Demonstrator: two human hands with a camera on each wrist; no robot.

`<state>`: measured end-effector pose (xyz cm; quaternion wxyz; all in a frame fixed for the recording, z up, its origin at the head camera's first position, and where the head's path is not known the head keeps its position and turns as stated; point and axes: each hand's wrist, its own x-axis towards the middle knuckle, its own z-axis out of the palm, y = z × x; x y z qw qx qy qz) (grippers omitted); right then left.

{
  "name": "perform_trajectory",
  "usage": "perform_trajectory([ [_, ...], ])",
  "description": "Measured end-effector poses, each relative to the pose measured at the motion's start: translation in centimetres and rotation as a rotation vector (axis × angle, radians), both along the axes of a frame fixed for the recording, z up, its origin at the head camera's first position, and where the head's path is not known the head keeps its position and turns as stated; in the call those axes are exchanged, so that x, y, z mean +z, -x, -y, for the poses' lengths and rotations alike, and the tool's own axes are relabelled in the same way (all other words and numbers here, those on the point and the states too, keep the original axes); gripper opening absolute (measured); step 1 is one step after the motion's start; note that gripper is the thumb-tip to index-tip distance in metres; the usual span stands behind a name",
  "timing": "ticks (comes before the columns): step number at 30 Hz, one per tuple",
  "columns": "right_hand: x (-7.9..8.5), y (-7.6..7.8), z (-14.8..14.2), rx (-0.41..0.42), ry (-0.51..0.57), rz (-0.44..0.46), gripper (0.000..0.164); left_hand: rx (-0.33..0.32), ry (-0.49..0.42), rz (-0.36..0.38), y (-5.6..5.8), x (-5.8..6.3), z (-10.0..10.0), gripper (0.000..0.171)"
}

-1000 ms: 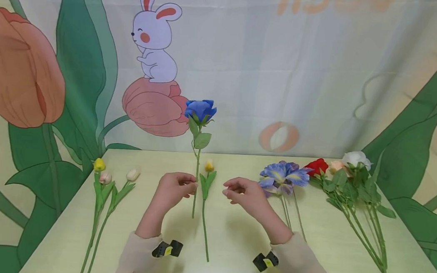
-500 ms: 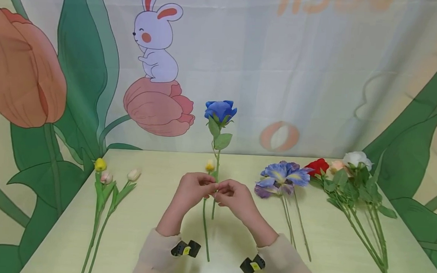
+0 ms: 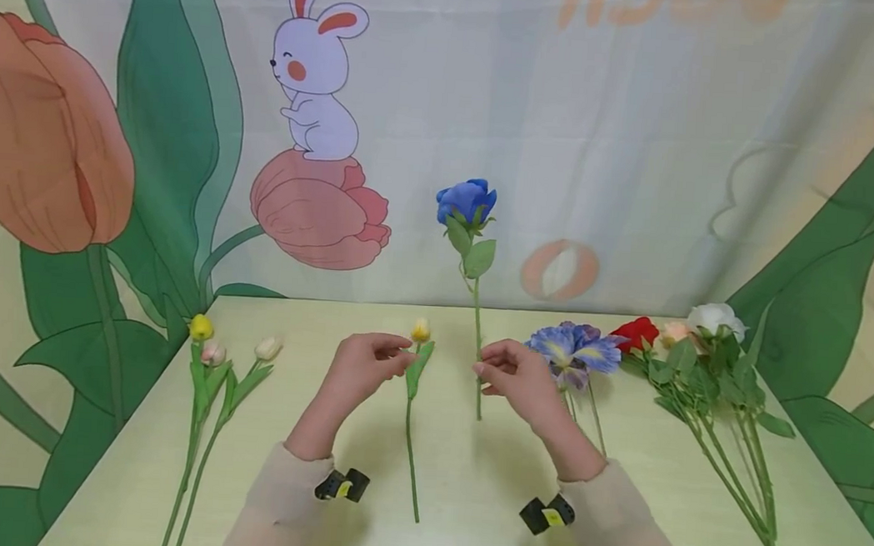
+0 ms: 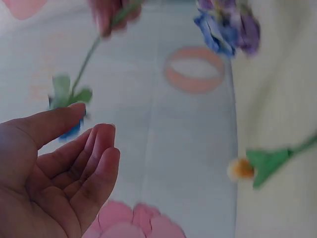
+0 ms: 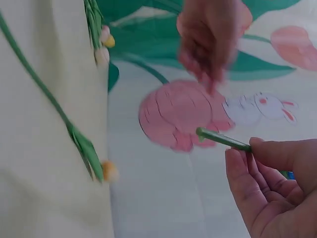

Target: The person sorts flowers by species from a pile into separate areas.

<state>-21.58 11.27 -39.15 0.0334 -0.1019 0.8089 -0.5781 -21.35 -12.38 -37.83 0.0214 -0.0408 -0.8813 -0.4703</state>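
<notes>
A blue rose (image 3: pixel 467 204) stands upright above the table, its green stem pinched between the thumb and fingers of my right hand (image 3: pixel 520 384). In the right wrist view the lower end of that stem (image 5: pixel 223 139) juts out past the fingertips. My left hand (image 3: pixel 361 377) holds nothing; its fingers are loosely bent, with a gap between thumb and fingers in the left wrist view. Just right of it, a yellow tulip (image 3: pixel 420 332) lies on the table with its stem toward me. Behind my right hand are purple-blue irises (image 3: pixel 575 352), partly covered by it.
Yellow, pink and white tulips (image 3: pixel 210 353) lie at the table's left. At the right lie a red rose (image 3: pixel 634 335), a peach bloom (image 3: pixel 675 332) and a white rose (image 3: pixel 715 318), stems crossing. A printed curtain (image 3: pixel 448 98) hangs behind the table (image 3: pixel 314 320).
The blue rose has passed from my left hand to my right and moved rightward. The hands met, then drew apart, the left now without the stem.
</notes>
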Motion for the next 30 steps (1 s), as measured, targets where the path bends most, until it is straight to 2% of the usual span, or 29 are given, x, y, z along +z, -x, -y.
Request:
perform_trajectory([
  [3,0.9,0.3,-3.2,-0.037,-0.066,-0.014,0.024,0.038,0.080,0.012,-0.2,-0.4,2.8,0.030],
  [8,1.5,0.0,-9.1,-0.110,-0.197,-0.047,0.027,0.086,0.217,0.027,-1.2,-1.4,8.2,0.033],
  [11,0.9,-0.5,-12.6,-0.164,-0.256,-0.034,0.029,0.113,0.310,0.023,-2.0,-2.5,11.7,0.034],
  [14,-0.2,-1.1,-16.0,-0.200,-0.284,0.017,0.033,0.152,0.401,0.029,-2.9,-3.9,14.9,0.034],
  [17,-1.7,-1.8,-19.0,-0.221,-0.307,0.077,0.036,0.186,0.473,0.066,-4.0,-5.1,17.4,0.034],
  [21,-3.2,-2.6,-22.2,-0.208,-0.353,0.162,0.039,0.192,0.541,0.169,-5.2,-6.1,19.5,0.037],
  [24,-4.1,-3.1,-24.0,-0.200,-0.383,0.209,0.040,0.190,0.567,0.238,-5.7,-6.5,20.4,0.039],
  [27,-5.1,-3.3,-25.2,-0.221,-0.397,0.233,0.038,0.194,0.567,0.283,-5.9,-6.9,20.9,0.038],
  [30,-5.9,-3.6,-26.2,-0.232,-0.406,0.265,0.037,0.209,0.563,0.297,-5.9,-7.4,21.1,0.036],
])
